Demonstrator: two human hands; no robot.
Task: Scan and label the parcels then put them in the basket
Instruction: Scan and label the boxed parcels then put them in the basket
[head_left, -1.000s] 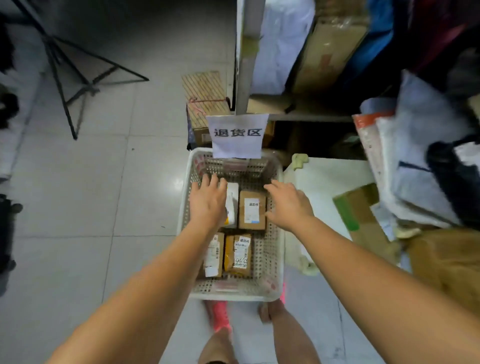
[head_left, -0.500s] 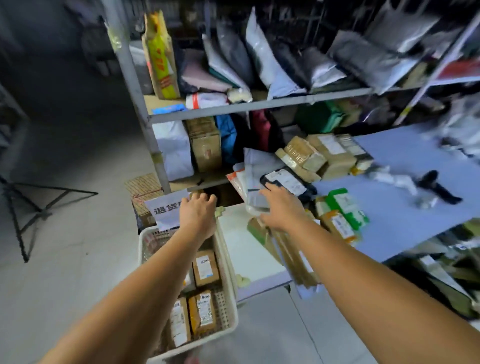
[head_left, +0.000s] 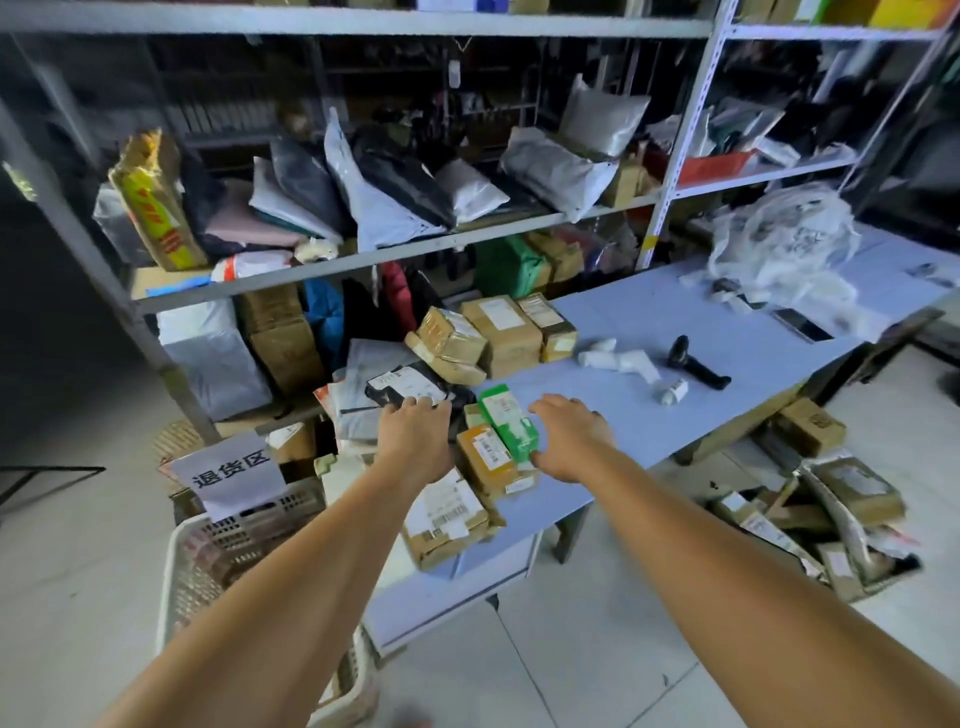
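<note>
A pile of parcels lies at the near left end of the blue table (head_left: 675, 322). My left hand (head_left: 415, 439) hovers palm down over a black bag parcel (head_left: 410, 387), fingers relaxed, holding nothing. My right hand (head_left: 569, 434) is spread just right of a green box (head_left: 509, 421) and an orange-brown parcel (head_left: 485, 452), its thumb close to them. A brown labelled parcel (head_left: 447, 514) lies nearer me. The black scanner (head_left: 696, 361) and white label rolls (head_left: 623, 361) lie further right on the table. The white basket (head_left: 182, 566) stands on the floor at lower left.
Metal shelves (head_left: 415, 249) crammed with bags and boxes stand behind the table. A stack of brown boxes (head_left: 501, 327) sits at the table's back edge. Flattened cartons and parcels (head_left: 831, 499) lie on the floor at right. A paper sign (head_left: 231, 473) hangs on the basket.
Both hands have left the basket and swung up and right to the parcel pile on the table. My view has lifted from the floor to the table and shelves.
</note>
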